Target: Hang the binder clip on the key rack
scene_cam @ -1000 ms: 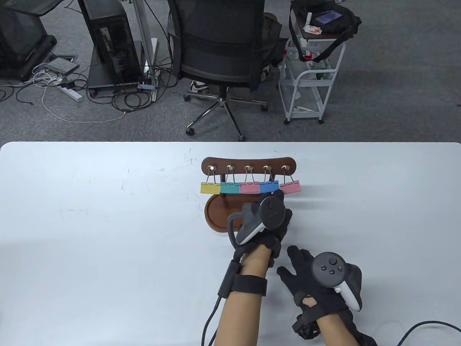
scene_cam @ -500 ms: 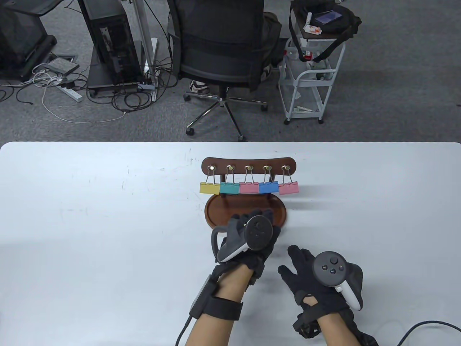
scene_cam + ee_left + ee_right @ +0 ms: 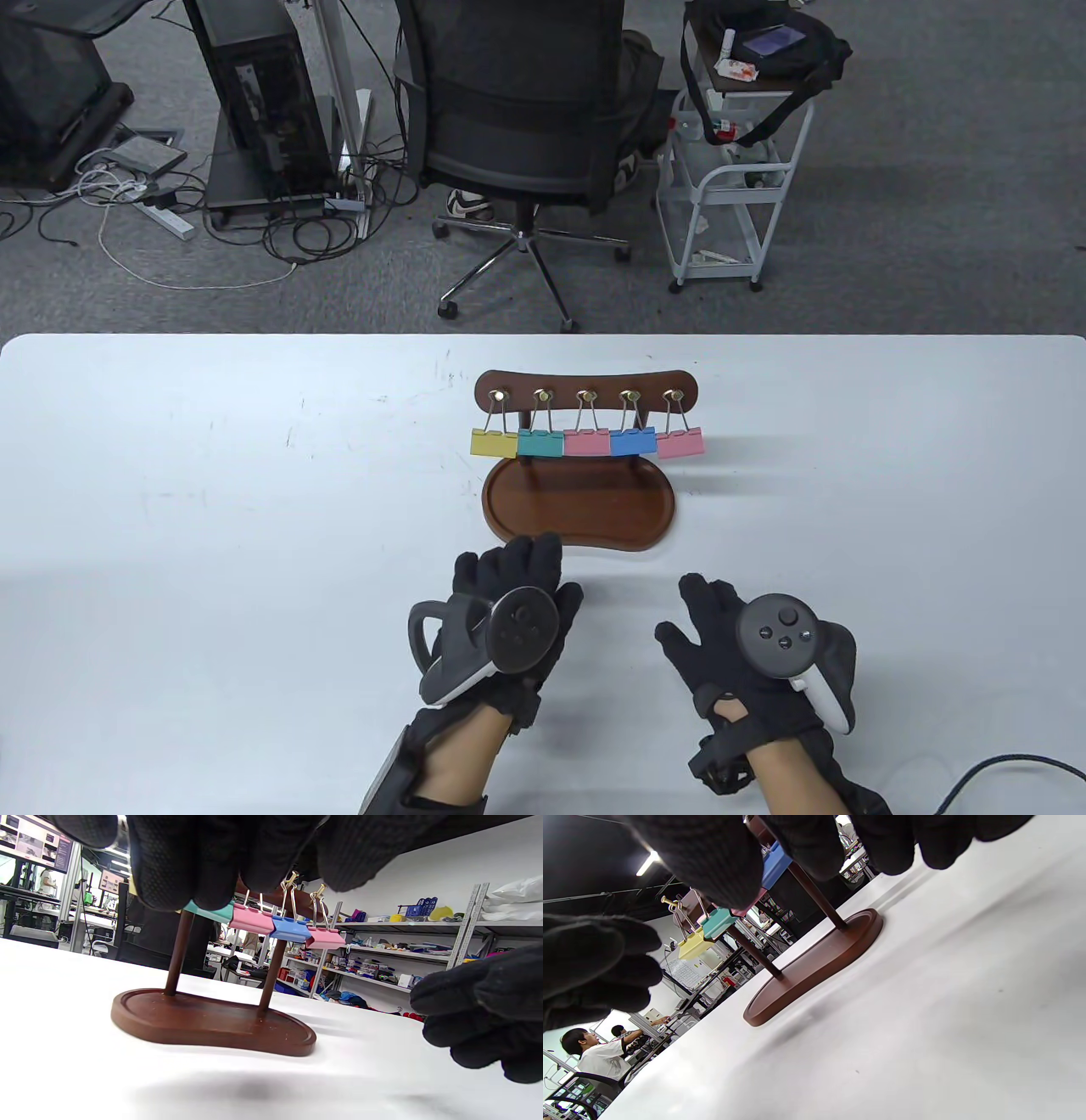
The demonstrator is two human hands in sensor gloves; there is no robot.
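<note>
A dark wooden key rack (image 3: 585, 389) stands on an oval tray base (image 3: 580, 509) at the table's middle. Several binder clips hang from its hooks: yellow (image 3: 494, 442), teal (image 3: 540, 442), pink (image 3: 587, 442), blue (image 3: 633, 441) and pink (image 3: 680, 442). My left hand (image 3: 509, 586) is empty with fingers spread, near the table in front of the base's left end. My right hand (image 3: 708, 620) is empty, fingers spread, in front of the base's right end. The left wrist view shows the rack base (image 3: 212, 1022) and clips (image 3: 290, 930). The right wrist view shows the base (image 3: 814, 967).
The white table (image 3: 212, 509) stretches wide on both sides. Beyond its far edge stand an office chair (image 3: 517, 110), a white cart (image 3: 730, 187) and a computer tower (image 3: 254, 102) with cables. A cable (image 3: 1001, 764) lies at the front right.
My left hand has drawn back from the blue clip on the rack toward the table's front and left, empty. The right hand has not moved. All the clips stay hanging.
</note>
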